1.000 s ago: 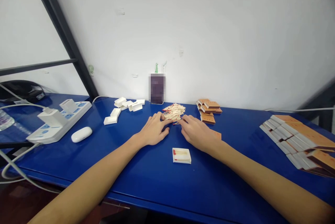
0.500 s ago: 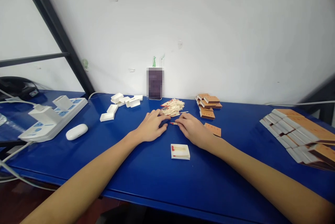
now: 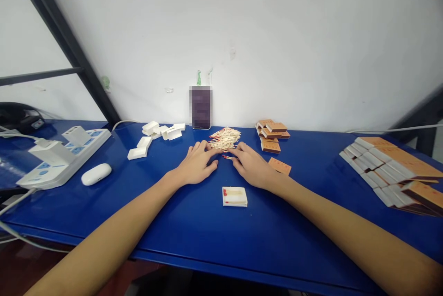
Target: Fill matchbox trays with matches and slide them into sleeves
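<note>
My left hand (image 3: 196,163) rests at the near left edge of a heap of red-tipped matches (image 3: 226,138). Its thumb stands apart from the fingers, and the index fingertip touches the near matches. Across from it, my right hand (image 3: 252,165) has its index finger at the heap's near right side. A few matches (image 3: 227,157) stick out leftward from under its thumb; how many is too small to tell. Nearer to me lies a white matchbox tray (image 3: 235,197) with several matches in it, heads to the left.
Empty white trays (image 3: 137,153) lie at the back left. Orange matchbox sleeves (image 3: 272,131) are piled at the back right, one sleeve (image 3: 280,165) by my right wrist. Stacked matchboxes (image 3: 391,167) stand far right. A power strip (image 3: 65,162) and white earbud case (image 3: 96,174) are left.
My right hand has moved slightly away from me, its index finger now reaching the heap beside my left fingertips. The matches stay at its thumb. The whole view has shifted a little.
</note>
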Demonstrator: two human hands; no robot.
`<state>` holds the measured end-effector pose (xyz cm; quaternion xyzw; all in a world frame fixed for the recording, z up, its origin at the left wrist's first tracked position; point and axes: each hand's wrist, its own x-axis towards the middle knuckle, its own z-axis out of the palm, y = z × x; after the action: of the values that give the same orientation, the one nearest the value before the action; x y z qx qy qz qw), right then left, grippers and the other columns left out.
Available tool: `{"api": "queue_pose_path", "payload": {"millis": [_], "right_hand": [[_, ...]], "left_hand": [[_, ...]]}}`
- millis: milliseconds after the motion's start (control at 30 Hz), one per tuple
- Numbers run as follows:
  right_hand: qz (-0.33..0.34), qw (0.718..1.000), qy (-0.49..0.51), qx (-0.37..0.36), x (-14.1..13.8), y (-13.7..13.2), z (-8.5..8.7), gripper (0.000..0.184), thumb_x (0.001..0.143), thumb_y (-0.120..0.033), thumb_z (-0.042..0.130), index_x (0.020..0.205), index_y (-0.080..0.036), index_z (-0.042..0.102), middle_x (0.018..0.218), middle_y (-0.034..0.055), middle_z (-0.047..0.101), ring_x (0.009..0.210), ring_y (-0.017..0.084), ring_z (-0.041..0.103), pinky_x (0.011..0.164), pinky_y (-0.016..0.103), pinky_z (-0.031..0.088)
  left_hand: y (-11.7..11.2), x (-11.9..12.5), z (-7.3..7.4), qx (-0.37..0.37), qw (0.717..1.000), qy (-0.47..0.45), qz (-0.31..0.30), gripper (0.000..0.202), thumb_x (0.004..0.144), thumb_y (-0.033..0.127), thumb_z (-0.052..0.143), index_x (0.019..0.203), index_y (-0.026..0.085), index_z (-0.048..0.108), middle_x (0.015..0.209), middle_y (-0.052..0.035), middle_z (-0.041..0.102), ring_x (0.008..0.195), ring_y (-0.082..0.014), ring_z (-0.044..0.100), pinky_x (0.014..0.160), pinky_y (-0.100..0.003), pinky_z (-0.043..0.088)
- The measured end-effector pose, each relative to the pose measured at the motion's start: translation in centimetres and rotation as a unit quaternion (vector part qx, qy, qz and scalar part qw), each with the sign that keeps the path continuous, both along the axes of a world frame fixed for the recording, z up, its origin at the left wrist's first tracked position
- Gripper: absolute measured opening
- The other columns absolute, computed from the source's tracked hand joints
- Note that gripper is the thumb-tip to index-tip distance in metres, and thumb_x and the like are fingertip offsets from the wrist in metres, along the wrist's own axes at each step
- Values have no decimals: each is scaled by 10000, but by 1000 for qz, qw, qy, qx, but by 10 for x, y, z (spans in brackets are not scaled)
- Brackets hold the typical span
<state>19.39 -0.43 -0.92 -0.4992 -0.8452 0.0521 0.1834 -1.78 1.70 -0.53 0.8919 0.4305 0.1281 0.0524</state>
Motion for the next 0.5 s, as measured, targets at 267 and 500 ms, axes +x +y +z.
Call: {"api": "queue_pose_path", "payload": {"millis": [267,500], "right_hand": [[17,999,13,42,6,-1,-7,317,962,-150,396,1102,-123,679,1046,130,568,977,243,557,924,417,472],[69,997,19,15,13,-7,-3,256,958,-134,447,1028,-147,693,1047,101,656,1019,230,580,934,386,469]], "left_hand": [[0,0,0,8,999,-32,-21,316,954,325,462,1197,245,647,1066,-70,500,1003,-240,457,909,-434,387],[-4,-1,4,4,996,-62,-67,229,948,280,510,1067,268,705,1006,-37,563,978,-209,486,916,-401,369]]}}
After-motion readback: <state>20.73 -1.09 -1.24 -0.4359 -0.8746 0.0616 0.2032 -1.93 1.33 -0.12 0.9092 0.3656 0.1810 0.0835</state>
